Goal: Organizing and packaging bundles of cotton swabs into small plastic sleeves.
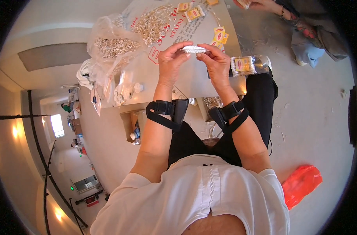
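My left hand point(172, 62) and my right hand point(216, 64) are raised over the table, each pinching one end of a small flat bundle of cotton swabs point(194, 49). White tips face up along the bundle. Beside my right hand lies a clear packet of cotton swabs point(243, 65) with a yellow label. Yellow printed cards point(220, 36) lie just beyond that hand. Farther back, a loose heap of cotton swabs point(150, 26) is spread on the table point(153, 84). To its left sits a clear plastic bag point(117, 47) full of swabs.
Labelled swab packs point(194, 13) lie at the table's far edge. A co-worker's hand point(260, 4) shows at the upper right. An open cardboard box point(127, 126) stands below the table's near edge. A red plastic bag point(301, 186) lies on the floor at right.
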`<state>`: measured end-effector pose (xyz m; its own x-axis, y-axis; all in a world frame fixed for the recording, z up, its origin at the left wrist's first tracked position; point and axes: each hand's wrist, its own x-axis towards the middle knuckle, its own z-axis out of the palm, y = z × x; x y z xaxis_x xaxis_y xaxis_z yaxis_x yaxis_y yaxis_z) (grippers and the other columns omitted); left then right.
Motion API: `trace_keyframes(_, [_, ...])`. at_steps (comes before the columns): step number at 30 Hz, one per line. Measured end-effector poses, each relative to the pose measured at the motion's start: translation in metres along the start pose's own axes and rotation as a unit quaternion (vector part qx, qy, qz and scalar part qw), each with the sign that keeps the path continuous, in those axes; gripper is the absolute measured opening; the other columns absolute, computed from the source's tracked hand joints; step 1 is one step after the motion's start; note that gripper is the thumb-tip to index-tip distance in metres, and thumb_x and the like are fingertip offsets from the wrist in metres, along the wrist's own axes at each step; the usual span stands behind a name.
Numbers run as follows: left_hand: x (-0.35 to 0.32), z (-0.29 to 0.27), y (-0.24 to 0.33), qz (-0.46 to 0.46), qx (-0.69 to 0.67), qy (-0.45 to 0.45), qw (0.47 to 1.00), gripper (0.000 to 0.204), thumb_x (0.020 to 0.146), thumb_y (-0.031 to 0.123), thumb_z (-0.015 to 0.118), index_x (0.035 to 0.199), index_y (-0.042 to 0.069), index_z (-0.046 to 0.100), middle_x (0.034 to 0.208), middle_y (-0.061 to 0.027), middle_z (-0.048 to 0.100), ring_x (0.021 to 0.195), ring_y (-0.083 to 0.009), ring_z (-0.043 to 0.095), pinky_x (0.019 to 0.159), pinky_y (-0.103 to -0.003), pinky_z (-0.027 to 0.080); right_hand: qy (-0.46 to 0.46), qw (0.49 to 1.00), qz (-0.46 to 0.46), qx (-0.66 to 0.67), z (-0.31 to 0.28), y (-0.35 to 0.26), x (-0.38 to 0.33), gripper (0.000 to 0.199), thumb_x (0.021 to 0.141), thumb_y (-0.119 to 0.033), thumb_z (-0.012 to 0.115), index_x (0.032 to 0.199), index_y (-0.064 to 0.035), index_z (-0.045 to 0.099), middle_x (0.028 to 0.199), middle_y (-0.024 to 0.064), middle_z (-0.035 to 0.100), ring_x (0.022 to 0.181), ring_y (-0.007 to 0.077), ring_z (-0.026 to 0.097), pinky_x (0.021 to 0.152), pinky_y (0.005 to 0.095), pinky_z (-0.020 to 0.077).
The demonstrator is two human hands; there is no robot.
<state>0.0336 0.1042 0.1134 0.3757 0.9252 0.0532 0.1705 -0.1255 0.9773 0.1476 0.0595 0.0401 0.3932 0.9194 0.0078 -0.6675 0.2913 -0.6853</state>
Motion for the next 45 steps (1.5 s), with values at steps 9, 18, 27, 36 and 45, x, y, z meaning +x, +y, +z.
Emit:
trace_keyframes(9, [-0.001,0.001,-0.005,0.001,-0.016,0.004,1.000,0.029,0.076,-0.006,0.060,0.105,0.000,0.061,0.098,-0.0051,0.063,0.088,-0.0098,0.057,0.079,-0.023,0.046,-0.001,1.000,0.007,0.003,-0.001,-0.002,-0.002,0.023,0.076,0.004,0.066,0.099,-0.0011,0.064,0.085,0.0020,0.062,0.071,0.0070,0.058,0.065,0.0193,0.0482])
trace_keyframes(18, [0.002,-0.001,-0.015,-0.023,-0.048,0.023,0.998,0.028,0.079,-0.002,0.059,0.107,-0.001,0.059,0.097,-0.0045,0.062,0.088,-0.0108,0.057,0.081,-0.025,0.046,0.007,0.999,0.023,0.038,-0.001,-0.003,-0.002,0.020,0.079,0.001,0.064,0.098,0.0026,0.063,0.086,0.0083,0.064,0.070,0.0122,0.062,0.062,0.0237,0.0536])
trace_keyframes(27, [0.004,0.003,-0.021,-0.036,-0.051,0.030,0.998,0.024,0.081,0.000,0.059,0.104,-0.004,0.058,0.091,-0.0026,0.060,0.082,-0.0086,0.056,0.076,-0.024,0.045,0.019,0.999,0.047,0.012,-0.004,-0.003,-0.002,0.018,0.080,-0.001,0.063,0.097,0.0043,0.062,0.079,0.0101,0.064,0.065,0.0143,0.063,0.056,0.0245,0.0535])
trace_keyframes(36, [0.003,0.007,-0.025,-0.042,-0.066,0.051,0.996,0.028,0.081,0.001,0.059,0.108,-0.005,0.056,0.093,-0.0032,0.060,0.082,-0.0091,0.056,0.078,-0.024,0.045,0.021,0.998,0.057,0.028,-0.003,-0.009,-0.004,0.013,0.081,-0.002,0.060,0.091,0.0048,0.062,0.077,0.0106,0.064,0.063,0.0155,0.064,0.054,0.0256,0.0533])
trace_keyframes(45, [0.001,0.012,-0.023,-0.033,-0.043,0.046,0.997,0.031,0.081,0.001,0.059,0.111,-0.006,0.055,0.096,-0.0044,0.061,0.083,-0.0090,0.056,0.079,-0.023,0.044,0.037,0.994,0.098,0.037,-0.002,-0.017,-0.004,0.010,0.080,-0.004,0.057,0.081,0.0050,0.061,0.069,0.0099,0.062,0.057,0.0148,0.062,0.051,0.0259,0.0525])
